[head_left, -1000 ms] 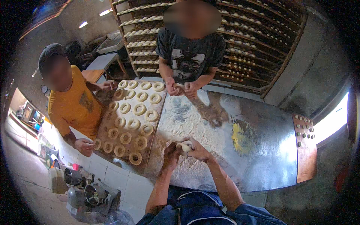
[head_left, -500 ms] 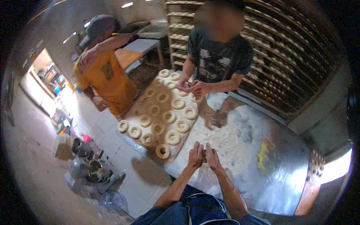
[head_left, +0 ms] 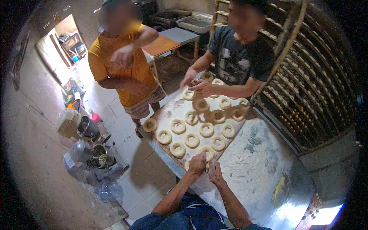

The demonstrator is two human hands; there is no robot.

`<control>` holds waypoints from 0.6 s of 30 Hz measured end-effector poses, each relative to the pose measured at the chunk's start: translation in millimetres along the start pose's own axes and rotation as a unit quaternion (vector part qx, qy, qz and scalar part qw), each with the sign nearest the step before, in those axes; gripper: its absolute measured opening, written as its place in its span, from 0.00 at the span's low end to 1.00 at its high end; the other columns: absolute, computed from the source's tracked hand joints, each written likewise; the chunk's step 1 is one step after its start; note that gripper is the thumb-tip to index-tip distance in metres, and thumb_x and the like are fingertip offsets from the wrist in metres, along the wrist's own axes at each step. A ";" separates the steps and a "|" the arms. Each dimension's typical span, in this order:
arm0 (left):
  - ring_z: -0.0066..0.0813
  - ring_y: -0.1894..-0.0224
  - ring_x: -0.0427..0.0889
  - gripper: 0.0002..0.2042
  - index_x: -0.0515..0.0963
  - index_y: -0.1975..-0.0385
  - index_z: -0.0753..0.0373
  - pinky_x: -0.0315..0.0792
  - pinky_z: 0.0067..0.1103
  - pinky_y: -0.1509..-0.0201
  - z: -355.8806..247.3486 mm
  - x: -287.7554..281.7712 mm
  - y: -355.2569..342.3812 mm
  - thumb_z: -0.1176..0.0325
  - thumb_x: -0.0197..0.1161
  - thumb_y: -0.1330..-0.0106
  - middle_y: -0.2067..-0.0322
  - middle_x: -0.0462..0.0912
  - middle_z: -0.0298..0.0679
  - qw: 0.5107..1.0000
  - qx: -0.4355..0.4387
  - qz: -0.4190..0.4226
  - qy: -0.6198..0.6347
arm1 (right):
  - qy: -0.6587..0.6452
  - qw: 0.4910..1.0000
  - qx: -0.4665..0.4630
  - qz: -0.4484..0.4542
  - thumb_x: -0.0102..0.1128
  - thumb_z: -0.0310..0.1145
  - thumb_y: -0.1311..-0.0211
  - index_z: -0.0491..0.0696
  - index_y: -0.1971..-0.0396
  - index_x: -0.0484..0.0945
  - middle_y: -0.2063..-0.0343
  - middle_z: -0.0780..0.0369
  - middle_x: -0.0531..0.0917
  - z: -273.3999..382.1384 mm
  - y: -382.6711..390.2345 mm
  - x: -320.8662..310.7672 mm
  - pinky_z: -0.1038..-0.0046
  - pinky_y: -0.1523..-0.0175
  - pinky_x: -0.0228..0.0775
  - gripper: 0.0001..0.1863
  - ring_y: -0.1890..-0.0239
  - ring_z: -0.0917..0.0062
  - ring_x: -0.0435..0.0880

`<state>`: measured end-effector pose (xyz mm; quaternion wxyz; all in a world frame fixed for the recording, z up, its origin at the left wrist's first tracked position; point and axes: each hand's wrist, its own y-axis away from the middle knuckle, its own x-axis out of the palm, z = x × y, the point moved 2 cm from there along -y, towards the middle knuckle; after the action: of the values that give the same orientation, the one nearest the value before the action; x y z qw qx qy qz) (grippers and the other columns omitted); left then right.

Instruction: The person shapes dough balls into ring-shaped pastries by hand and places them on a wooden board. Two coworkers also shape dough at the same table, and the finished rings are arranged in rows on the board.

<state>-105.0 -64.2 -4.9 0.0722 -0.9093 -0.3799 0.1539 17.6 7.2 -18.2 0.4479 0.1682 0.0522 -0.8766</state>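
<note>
My left hand [head_left: 197, 163] is closed above the near edge of a floured board [head_left: 171, 109]. Close by on its right, my right hand [head_left: 216, 173] is closed too, lower and just off the board's corner. A pale bit shows between the hands, but what the fingers hold is too small to make out. Dough rings [head_left: 191, 140] lie in loose rows on the board. One dough ring [head_left: 207, 151] is partly covered by my left hand. Across the board, a co-worker in a dark shirt [head_left: 233, 57] holds both hands together over the rings.
The metal table [head_left: 264, 168] right of the board is dusted with flour, with a yellow smear [head_left: 279, 188]. A tall rack [head_left: 306, 88] of dough pieces stands behind it. Someone in an orange shirt [head_left: 122, 57] stands at the far left. Mixers [head_left: 86, 153] are on the left.
My view has swung left. My hands have moved from the floured table to the board's near corner and are slightly farther apart. The person in orange has turned toward the board.
</note>
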 end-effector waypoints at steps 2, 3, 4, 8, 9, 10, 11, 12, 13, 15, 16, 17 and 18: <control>0.28 0.79 0.69 0.13 0.69 0.73 0.63 0.66 0.24 0.73 15.0 -15.9 -7.1 0.60 0.47 0.32 0.82 0.67 0.33 1.000 0.011 0.026 -0.013 | 0.123 0.983 -0.130 -0.027 0.51 0.32 0.34 0.38 0.51 0.71 0.71 0.52 0.79 -14.3 -14.2 20.9 0.59 0.67 0.67 0.16 0.71 0.58 0.76; 0.33 0.80 0.66 0.13 0.66 0.75 0.64 0.63 0.25 0.74 21.8 -11.0 -6.1 0.61 0.51 0.36 0.82 0.65 0.39 0.949 -0.182 -0.096 0.241 | 0.232 0.948 -0.207 -0.063 0.50 0.29 0.34 0.38 0.51 0.71 0.71 0.51 0.78 -30.9 -20.6 31.3 0.57 0.66 0.66 0.16 0.71 0.57 0.76; 0.32 0.79 0.65 0.13 0.65 0.76 0.64 0.63 0.25 0.74 15.8 -19.0 -14.4 0.61 0.51 0.36 0.82 0.63 0.38 0.952 -0.168 -0.075 0.247 | 0.329 0.897 -0.272 -0.112 0.50 0.27 0.35 0.38 0.50 0.71 0.71 0.50 0.78 -37.8 -27.1 41.6 0.56 0.65 0.65 0.16 0.72 0.55 0.75; 0.28 0.78 0.61 0.16 0.63 0.78 0.63 0.61 0.24 0.70 17.8 -63.4 -32.0 0.61 0.45 0.30 0.81 0.59 0.35 0.998 0.054 -0.026 -0.010 | 0.130 0.988 -0.072 0.044 0.48 0.28 0.34 0.41 0.56 0.72 0.76 0.50 0.77 19.8 -60.2 50.0 0.54 0.67 0.63 0.10 0.75 0.55 0.72; 0.30 0.78 0.61 0.16 0.63 0.78 0.64 0.61 0.24 0.70 8.2 -65.7 -42.3 0.62 0.44 0.29 0.82 0.59 0.36 0.992 0.110 -0.058 -0.038 | 0.129 0.985 -0.110 0.020 0.46 0.30 0.32 0.41 0.60 0.72 0.77 0.50 0.76 8.5 -65.1 53.6 0.55 0.67 0.62 0.09 0.76 0.55 0.72; 0.34 0.79 0.62 0.16 0.64 0.78 0.65 0.61 0.27 0.72 41.3 -69.5 -43.2 0.62 0.44 0.29 0.81 0.61 0.39 0.990 -0.015 -0.039 0.137 | 0.114 0.990 -0.081 0.023 0.46 0.33 0.32 0.40 0.64 0.73 0.78 0.50 0.76 37.2 -74.9 60.0 0.55 0.67 0.63 0.11 0.76 0.56 0.73; 0.39 0.79 0.64 0.16 0.65 0.77 0.66 0.61 0.29 0.74 72.5 -73.2 -36.5 0.62 0.43 0.29 0.81 0.62 0.43 0.937 -0.144 -0.070 0.311 | 0.099 0.993 -0.048 0.031 0.45 0.35 0.32 0.40 0.67 0.73 0.79 0.50 0.76 66.6 -79.0 66.6 0.56 0.67 0.64 0.13 0.76 0.57 0.74; 0.37 0.79 0.63 0.16 0.64 0.77 0.65 0.61 0.29 0.74 63.0 -79.0 -43.2 0.62 0.43 0.29 0.82 0.62 0.41 0.975 -0.099 -0.049 0.192 | 0.089 0.996 -0.012 0.025 0.45 0.38 0.32 0.39 0.71 0.73 0.80 0.50 0.75 92.6 -86.3 67.4 0.57 0.67 0.65 0.17 0.76 0.57 0.75; 0.35 0.79 0.63 0.16 0.64 0.78 0.65 0.60 0.29 0.74 36.3 -88.4 -51.0 0.61 0.43 0.29 0.82 0.61 0.39 0.996 -0.048 -0.025 0.071 | 0.058 0.998 0.003 0.022 0.45 0.39 0.32 0.39 0.72 0.73 0.80 0.51 0.76 92.5 -93.5 68.5 0.58 0.67 0.66 0.18 0.76 0.57 0.76; 0.29 0.79 0.63 0.17 0.62 0.77 0.64 0.61 0.27 0.73 26.6 -108.5 -55.7 0.61 0.41 0.27 0.82 0.61 0.37 0.990 0.033 0.007 -0.136 | 0.021 0.999 -0.003 0.050 0.45 0.42 0.33 0.40 0.71 0.74 0.79 0.52 0.78 99.7 -102.8 79.2 0.59 0.67 0.69 0.19 0.77 0.57 0.77; 0.29 0.78 0.64 0.17 0.63 0.77 0.64 0.62 0.27 0.72 32.9 -114.1 -56.0 0.61 0.41 0.27 0.82 0.61 0.37 0.999 -0.022 -0.030 -0.015 | 0.015 0.997 -0.018 0.068 0.45 0.43 0.33 0.41 0.69 0.76 0.80 0.52 0.79 108.1 -107.0 83.9 0.61 0.67 0.71 0.19 0.79 0.58 0.77; 0.30 0.78 0.65 0.17 0.63 0.77 0.65 0.62 0.27 0.71 39.3 -118.2 -55.5 0.61 0.40 0.27 0.82 0.61 0.37 0.989 -0.077 -0.068 0.106 | 0.053 0.995 -0.041 0.073 0.44 0.43 0.33 0.41 0.68 0.76 0.80 0.53 0.79 117.5 -107.3 86.8 0.61 0.67 0.71 0.20 0.79 0.58 0.78; 0.30 0.77 0.66 0.17 0.63 0.78 0.65 0.62 0.27 0.71 43.3 -125.0 -57.9 0.62 0.40 0.27 0.82 0.61 0.37 0.961 -0.127 -0.104 0.223 | 0.090 0.991 -0.068 0.076 0.44 0.44 0.33 0.41 0.67 0.77 0.81 0.53 0.79 137.0 -111.2 89.2 0.62 0.67 0.71 0.20 0.80 0.58 0.78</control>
<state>-241.2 -112.2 -3.1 0.0542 -0.8779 -0.4628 -0.1104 -153.9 -28.5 73.2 0.5169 0.2191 0.1388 -0.8158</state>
